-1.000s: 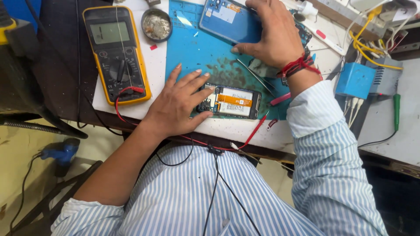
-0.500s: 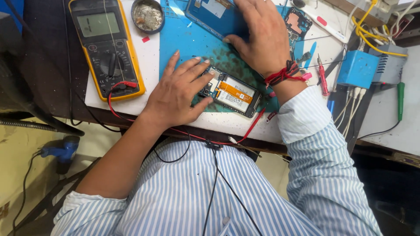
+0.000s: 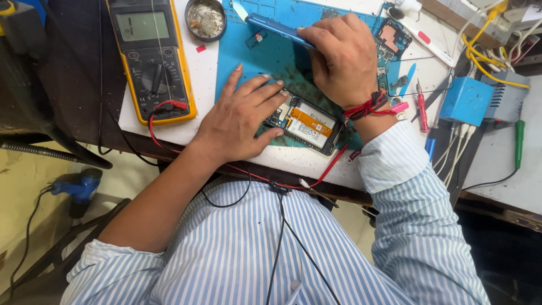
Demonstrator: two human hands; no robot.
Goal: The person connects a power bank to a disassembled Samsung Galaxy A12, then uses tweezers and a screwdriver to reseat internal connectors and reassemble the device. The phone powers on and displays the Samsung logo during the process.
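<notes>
Hands first: my left hand (image 3: 240,121) lies flat, fingers spread, pressing down on the top end of the opened phone (image 3: 307,125), nothing gripped. My right hand (image 3: 341,59) is closed on the blue back cover (image 3: 279,28), which now stands on edge, tilted up off the blue work mat (image 3: 265,56); a second ago that cover lay flat under the same hand. So I judge the cover is being lifted away from the phone's area, while the phone stays pinned near the tabletop's front edge, battery and orange label facing up. Red thread band on the right wrist. Behind the right hand, a bare circuit board (image 3: 392,39) on the mat. Left of the mat: round tin of flux or solder dross (image 3: 205,20), then a yellow multimeter (image 3: 149,56) with a red lead (image 3: 164,135) trailing under my left forearm. Right side: red-handled screwdriver (image 3: 422,107), blue box (image 3: 466,101), green-handled tool (image 3: 519,144) on the white tabletop (image 3: 497,169).
</notes>
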